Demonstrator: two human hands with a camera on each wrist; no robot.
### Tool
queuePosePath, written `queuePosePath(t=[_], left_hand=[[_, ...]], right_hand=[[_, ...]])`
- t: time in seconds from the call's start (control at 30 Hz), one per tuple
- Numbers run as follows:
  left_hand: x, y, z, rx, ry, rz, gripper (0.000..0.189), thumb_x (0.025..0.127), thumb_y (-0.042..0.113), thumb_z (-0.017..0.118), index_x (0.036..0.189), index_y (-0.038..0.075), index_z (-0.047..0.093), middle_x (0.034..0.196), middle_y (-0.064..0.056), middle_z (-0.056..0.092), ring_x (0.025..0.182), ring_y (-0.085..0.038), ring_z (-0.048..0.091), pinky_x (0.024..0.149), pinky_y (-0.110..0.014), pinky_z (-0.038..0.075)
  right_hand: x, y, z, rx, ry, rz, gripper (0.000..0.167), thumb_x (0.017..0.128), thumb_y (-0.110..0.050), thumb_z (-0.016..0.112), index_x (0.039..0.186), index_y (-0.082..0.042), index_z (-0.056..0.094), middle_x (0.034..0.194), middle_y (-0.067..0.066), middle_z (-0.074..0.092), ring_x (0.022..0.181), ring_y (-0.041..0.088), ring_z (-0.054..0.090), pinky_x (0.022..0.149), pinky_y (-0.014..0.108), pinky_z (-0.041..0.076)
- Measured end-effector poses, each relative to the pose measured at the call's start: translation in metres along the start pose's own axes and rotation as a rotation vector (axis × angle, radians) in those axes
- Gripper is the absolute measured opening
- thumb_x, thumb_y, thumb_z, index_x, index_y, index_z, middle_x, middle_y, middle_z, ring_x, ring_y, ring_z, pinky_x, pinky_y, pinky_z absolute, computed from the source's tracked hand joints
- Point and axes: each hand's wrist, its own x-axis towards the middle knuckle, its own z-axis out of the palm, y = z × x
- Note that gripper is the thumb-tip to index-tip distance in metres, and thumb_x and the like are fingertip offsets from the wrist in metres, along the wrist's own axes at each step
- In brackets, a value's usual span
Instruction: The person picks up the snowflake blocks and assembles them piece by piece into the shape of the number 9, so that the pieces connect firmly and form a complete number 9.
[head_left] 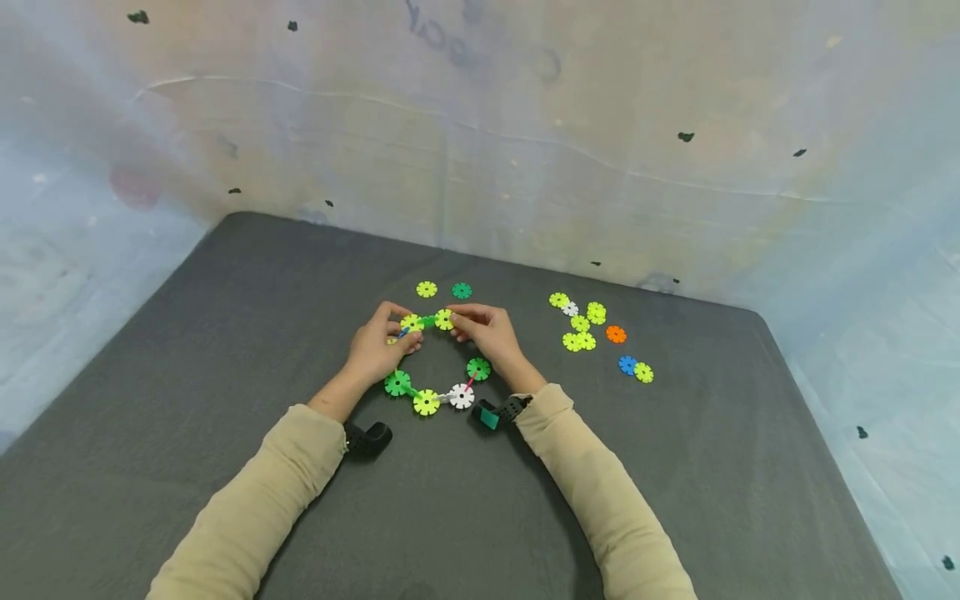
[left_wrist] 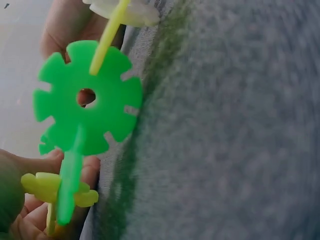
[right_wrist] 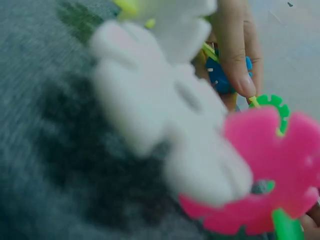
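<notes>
Your left hand (head_left: 377, 343) and right hand (head_left: 492, 335) both hold the chain (head_left: 426, 402) of slotted-together notched discs, which curves into a near-round loop between them over the grey counter (head_left: 675, 483). Reading that loop as a clock, with twelve on the far side, your left fingers are curled at ten, the thumb beside a blue disc (right_wrist: 219, 80). Your right finger and thumb pinch the yellow disc (head_left: 444, 319) at twelve. A second yellow disc (head_left: 412, 323) sits at eleven, joined to the first by a green piece seen edge-on. Round the near side run a green disc (head_left: 397, 382) at eight, a yellow one past six, a white disc (head_left: 461, 396) at five and another green at three. You cannot tell whether the loop is joined between twelve and three. The right wrist view shows a pink disc (right_wrist: 260, 160) behind a blurred white one.

Beyond the loop at twelve lie a loose yellow disc (head_left: 427, 289) and a loose green disc (head_left: 462, 290). Well apart, towards three, are scattered yellow discs, an orange disc (head_left: 616, 334) and a blue-and-yellow pair (head_left: 636, 369).
</notes>
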Motion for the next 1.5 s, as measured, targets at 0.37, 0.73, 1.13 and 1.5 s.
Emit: queuePosePath(t=[0.37,0.73,1.13,1.5], left_hand=[[-0.001,-0.001,0.0,-0.033,-0.034,-0.004,0.036,0.099,0.017,0.055,0.129,0.005,0.039,0.114,-0.019,0.067,0.091,-0.024,0.07,0.078,-0.033,0.056],[-0.002,-0.001,0.0,-0.088,-0.042,-0.052,0.038,0.099,0.015,0.054,0.133,0.005,0.039,0.114,-0.02,0.067,0.096,-0.025,0.069,0.083,-0.033,0.055],[-0.003,-0.001,0.001,-0.059,-0.046,-0.048,0.04,0.1,0.021,0.053,0.134,0.009,0.037,0.109,-0.016,0.069,0.093,-0.023,0.069,0.084,-0.037,0.053],[0.001,0.002,0.002,0.071,-0.031,-0.063,0.041,0.101,0.024,0.05,0.141,0.015,0.043,0.101,-0.009,0.073,0.11,-0.029,0.061,0.103,-0.049,0.039]], right_hand=[[0.001,-0.002,0.006,0.03,-0.031,0.012,0.027,0.093,-0.005,0.061,0.119,0.004,0.065,0.103,0.022,0.068,0.067,0.008,0.066,0.07,0.028,0.058],[0.006,-0.008,0.0,0.009,-0.064,0.056,0.031,0.094,-0.014,0.062,0.121,0.002,0.065,0.107,0.019,0.068,0.07,0.008,0.066,0.074,0.031,0.058],[0.023,-0.005,-0.022,-0.249,0.035,0.055,0.036,0.095,-0.022,0.062,0.125,-0.004,0.061,0.117,0.017,0.065,0.097,0.027,0.065,0.075,0.03,0.056],[0.044,-0.002,-0.025,-0.581,-0.017,-0.004,0.055,0.094,-0.025,0.062,0.143,-0.008,0.045,0.133,0.02,0.05,0.112,0.032,0.055,0.091,0.041,0.05]])
